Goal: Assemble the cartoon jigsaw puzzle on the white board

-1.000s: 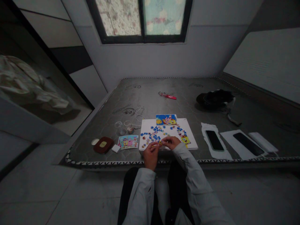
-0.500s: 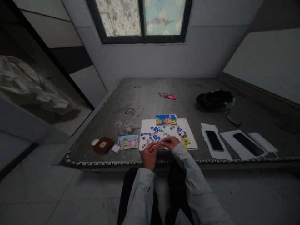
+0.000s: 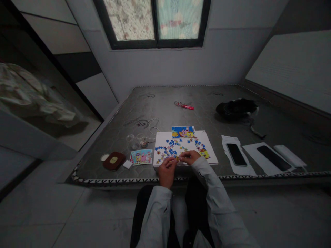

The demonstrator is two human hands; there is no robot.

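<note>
Above the near edge of a white box (image 3: 212,151), my left hand (image 3: 167,171) and my right hand (image 3: 190,157) meet with fingertips pinched together. Between them shows a small yellowish jigsaw puzzle piece (image 3: 177,158); whether it is one piece or two joined I cannot tell. Loose puzzle pieces (image 3: 169,151), mostly blue, are scattered over the box's left and middle. To the right lies a partly joined puzzle section (image 3: 204,153) with a yellow cartoon face, partly behind my right hand. A blue picture card (image 3: 183,132) rests at the box's far edge.
Left of the box are another cartoon card (image 3: 141,157), a brown case (image 3: 114,161), a white square (image 3: 127,164) and clear plastic cups (image 3: 130,138). A phone (image 3: 236,154) on white paper lies right. Farther back are a black bag-like item (image 3: 236,108) and a red packet (image 3: 184,105).
My left hand has shifted slightly right and up, and its fingers have come closer to my right hand. The loose pieces look unchanged.
</note>
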